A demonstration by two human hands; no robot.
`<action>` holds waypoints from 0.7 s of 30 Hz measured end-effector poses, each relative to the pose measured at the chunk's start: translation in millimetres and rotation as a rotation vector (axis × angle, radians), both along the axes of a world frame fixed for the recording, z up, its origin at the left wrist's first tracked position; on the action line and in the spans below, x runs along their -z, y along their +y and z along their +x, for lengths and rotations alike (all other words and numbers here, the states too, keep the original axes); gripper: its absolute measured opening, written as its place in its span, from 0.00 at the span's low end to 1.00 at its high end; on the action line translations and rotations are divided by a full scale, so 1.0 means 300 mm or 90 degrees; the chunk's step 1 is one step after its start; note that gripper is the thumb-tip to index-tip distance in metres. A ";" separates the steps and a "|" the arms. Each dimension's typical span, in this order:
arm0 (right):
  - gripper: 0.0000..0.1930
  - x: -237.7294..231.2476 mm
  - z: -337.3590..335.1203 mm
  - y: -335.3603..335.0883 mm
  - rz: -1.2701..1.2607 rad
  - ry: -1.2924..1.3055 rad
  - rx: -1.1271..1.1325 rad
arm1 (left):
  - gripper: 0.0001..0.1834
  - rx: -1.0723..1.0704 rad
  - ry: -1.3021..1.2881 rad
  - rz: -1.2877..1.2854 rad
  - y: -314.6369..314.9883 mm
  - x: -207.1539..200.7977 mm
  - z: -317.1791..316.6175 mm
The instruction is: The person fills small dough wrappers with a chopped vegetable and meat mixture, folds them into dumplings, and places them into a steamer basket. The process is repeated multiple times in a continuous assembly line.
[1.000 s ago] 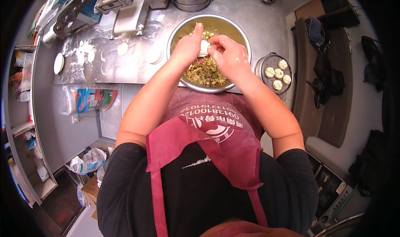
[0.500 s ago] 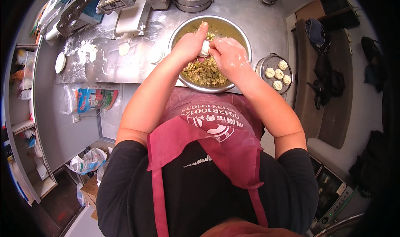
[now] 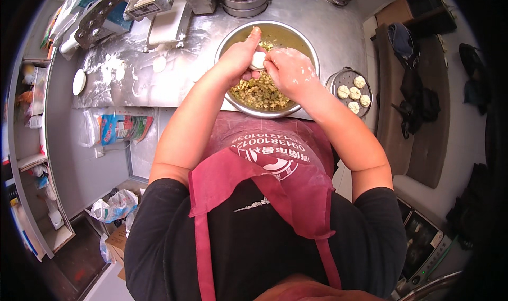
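Over a wide metal bowl (image 3: 313,43) of chopped filling (image 3: 259,96), both my hands hold one small bun of white dough (image 3: 257,61). My left hand (image 3: 241,57) cups it from the left, thumb pointing up and away, fingers curled beneath. The fingertips of my right hand (image 3: 291,73) pinch its right edge; white dough or flour is smeared on the back of that hand. Any filling inside the bun is hidden. Right of the bowl, a round dark steamer tray (image 3: 353,80) carries several pleated buns (image 3: 355,93).
Flour and flat dough rounds (image 3: 159,64) lie on the metal table (image 3: 143,87) to the left. A dough machine (image 3: 168,26) stands at the back left. Stacked metal steamers (image 3: 244,2) are at the back. A brown bench (image 3: 423,147) holding dark bags runs along the right.
My hands and the dough have shifted very slightly left, still over the bowl. The dough shows a smoother, broader white top between my fingers. The tray's buns are unchanged.
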State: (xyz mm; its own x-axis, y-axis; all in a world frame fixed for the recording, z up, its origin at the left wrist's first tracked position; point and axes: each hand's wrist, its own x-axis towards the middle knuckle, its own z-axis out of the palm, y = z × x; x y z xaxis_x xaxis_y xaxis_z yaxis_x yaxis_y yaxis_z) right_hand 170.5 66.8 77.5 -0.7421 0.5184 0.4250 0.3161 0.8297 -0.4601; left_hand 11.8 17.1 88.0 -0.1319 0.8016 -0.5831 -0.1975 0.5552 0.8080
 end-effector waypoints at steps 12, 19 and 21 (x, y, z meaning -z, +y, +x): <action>0.06 -0.006 0.000 0.008 0.004 0.008 0.018 | 0.37 0.038 0.124 0.107 0.019 0.055 -0.003; 0.06 0.011 0.013 0.001 0.062 0.066 0.025 | 0.38 -0.075 -0.078 0.076 0.017 0.043 0.023; 0.11 -0.060 0.055 -0.024 0.020 0.126 0.065 | 0.39 -0.094 -0.195 0.105 0.010 0.052 0.014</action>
